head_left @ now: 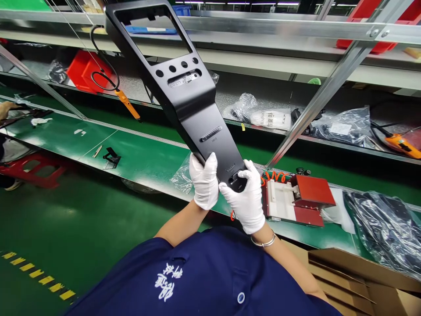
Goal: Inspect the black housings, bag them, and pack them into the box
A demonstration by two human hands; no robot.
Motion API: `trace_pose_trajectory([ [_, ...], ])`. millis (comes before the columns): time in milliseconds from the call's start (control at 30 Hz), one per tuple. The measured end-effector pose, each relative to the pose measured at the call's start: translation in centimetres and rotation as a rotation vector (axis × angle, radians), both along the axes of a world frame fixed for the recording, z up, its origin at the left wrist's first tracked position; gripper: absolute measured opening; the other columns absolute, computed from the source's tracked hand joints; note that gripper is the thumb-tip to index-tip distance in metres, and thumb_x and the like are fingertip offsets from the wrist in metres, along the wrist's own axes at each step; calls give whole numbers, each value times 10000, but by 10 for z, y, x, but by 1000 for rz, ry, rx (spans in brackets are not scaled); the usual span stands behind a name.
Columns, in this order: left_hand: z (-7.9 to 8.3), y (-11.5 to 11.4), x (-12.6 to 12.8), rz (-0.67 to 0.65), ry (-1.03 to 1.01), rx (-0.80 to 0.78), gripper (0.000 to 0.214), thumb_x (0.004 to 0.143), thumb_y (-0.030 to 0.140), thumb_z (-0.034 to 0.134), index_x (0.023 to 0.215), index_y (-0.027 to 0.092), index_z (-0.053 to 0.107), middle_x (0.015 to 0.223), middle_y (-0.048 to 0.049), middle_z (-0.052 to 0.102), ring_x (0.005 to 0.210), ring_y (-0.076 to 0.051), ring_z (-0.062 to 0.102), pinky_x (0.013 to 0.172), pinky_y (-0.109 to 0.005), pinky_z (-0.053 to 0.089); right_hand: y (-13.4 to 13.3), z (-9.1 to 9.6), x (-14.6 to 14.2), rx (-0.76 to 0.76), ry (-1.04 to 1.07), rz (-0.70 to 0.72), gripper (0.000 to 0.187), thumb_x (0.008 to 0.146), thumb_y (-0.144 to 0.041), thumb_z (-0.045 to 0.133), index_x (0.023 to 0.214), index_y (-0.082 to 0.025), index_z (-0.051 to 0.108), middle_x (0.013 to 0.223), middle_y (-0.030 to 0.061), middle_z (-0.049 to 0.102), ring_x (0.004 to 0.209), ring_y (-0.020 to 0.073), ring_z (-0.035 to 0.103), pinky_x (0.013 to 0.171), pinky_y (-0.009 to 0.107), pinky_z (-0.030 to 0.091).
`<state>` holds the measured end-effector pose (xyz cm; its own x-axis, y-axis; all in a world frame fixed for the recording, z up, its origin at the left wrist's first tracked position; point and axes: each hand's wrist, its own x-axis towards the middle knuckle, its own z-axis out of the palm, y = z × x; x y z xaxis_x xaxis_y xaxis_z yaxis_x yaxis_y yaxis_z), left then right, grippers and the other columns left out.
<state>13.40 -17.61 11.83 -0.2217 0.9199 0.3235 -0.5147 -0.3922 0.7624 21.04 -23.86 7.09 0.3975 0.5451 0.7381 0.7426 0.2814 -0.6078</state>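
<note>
Both my hands wear white gloves and hold a long black plastic panel (184, 87) by its narrow lower end, raised upright over the green conveyor belt (141, 153). My left hand (204, 181) wraps its fingers round the left edge of that end. My right hand (246, 197) grips the bottom end, thumb on the front face near a small slot. The panel widens toward the top, with a large rectangular opening, several round holes and a label slot.
A red and white fixture (297, 199) sits on the belt right of my hands. Plastic bags (384, 228) lie further right, an open cardboard box (355, 276) below. An orange-handled tool (126, 103) hangs at the left. A metal shelf frame (315, 105) slants behind.
</note>
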Motion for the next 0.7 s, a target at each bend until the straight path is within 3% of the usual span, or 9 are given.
trace_pose_trajectory([
  [300, -4, 1, -2, 58, 17, -35, 246, 793, 396, 780, 884, 254, 601, 878, 29, 693, 812, -137, 686, 752, -245, 586, 5, 1, -5, 7, 51, 18, 366, 791, -348, 738, 1009, -243, 463, 1371, 196, 570, 1303, 280, 572, 1049, 549, 502],
  [500, -8, 2, 1, 126, 134, 3, 417, 784, 511, 772, 1043, 224, 614, 1100, -47, 704, 939, -171, 691, 881, -284, 583, 9, -6, -1, 17, 44, 23, 440, 760, -347, 744, 1067, -243, 446, 1402, 199, 535, 1342, 303, 538, 1057, 563, 493],
  [700, -10, 0, 5, 179, 158, 82, 506, 791, 565, 762, 1127, 215, 617, 1172, -77, 691, 1010, -201, 686, 944, -335, 577, 10, 0, 3, 34, -20, 55, 349, 775, -304, 724, 966, -253, 437, 1389, 180, 545, 1298, 283, 569, 1037, 540, 511],
])
